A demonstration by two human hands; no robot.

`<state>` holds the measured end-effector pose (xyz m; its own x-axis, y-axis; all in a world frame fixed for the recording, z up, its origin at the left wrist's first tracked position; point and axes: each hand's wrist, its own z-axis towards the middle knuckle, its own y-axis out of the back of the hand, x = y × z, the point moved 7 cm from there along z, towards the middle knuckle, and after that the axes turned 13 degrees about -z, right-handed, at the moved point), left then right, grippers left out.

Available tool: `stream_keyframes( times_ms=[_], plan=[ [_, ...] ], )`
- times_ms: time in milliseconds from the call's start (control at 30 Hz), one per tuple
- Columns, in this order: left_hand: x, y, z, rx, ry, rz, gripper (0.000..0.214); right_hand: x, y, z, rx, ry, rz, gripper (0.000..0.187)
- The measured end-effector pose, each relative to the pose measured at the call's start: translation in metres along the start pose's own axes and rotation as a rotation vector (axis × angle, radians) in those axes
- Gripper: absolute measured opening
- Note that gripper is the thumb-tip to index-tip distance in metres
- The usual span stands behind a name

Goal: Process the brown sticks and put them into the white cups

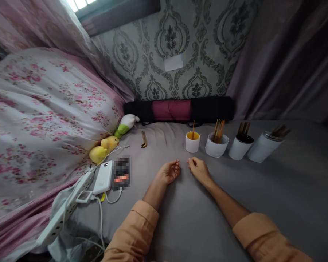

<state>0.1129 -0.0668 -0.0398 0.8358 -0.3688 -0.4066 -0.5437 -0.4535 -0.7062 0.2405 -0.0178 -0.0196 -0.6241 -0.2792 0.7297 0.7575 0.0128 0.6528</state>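
My left hand [170, 172] rests low over the grey sheet with its fingers curled in; nothing shows in it. Facing it, my right hand [199, 169] is closed, thumb against the fingers, and no object sticks out. A small gap separates the two hands. Just beyond them stands a white-wrapped cup [192, 145] with a yellow inside and one thin stick [193, 129] upright in it. To its right are a wider white cup [217, 149] with several yellowish sticks, a white cup [237, 148] with dark brown sticks, and a tilted white can [264, 148] with brown sticks.
Small brownish-gold sticks [144, 140] lie on the grey sheet [164, 142] at left. Nearby are plush toys [102, 149], a white power bank [103, 177], a blurred-out phone [121, 173], cables and a power strip [65, 209]. A black and maroon roll [172, 110] lies along the wall.
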Motion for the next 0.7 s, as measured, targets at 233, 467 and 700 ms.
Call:
stream_keyframes(
  times_ms=[233,467,700],
  plan=[
    [-0.063,0.012,0.016,-0.196,-0.205,0.246,0.01,0.003,0.002,-0.001,0.012,0.016,-0.032,0.034],
    [-0.149,0.03,0.008,-0.431,-0.529,0.636,0.007,0.001,-0.001,0.0,0.009,0.02,-0.067,0.034],
    [-0.21,0.04,-0.006,-0.657,-0.648,1.072,0.012,0.001,0.0,0.0,-0.002,0.016,-0.096,0.034]
  ],
)
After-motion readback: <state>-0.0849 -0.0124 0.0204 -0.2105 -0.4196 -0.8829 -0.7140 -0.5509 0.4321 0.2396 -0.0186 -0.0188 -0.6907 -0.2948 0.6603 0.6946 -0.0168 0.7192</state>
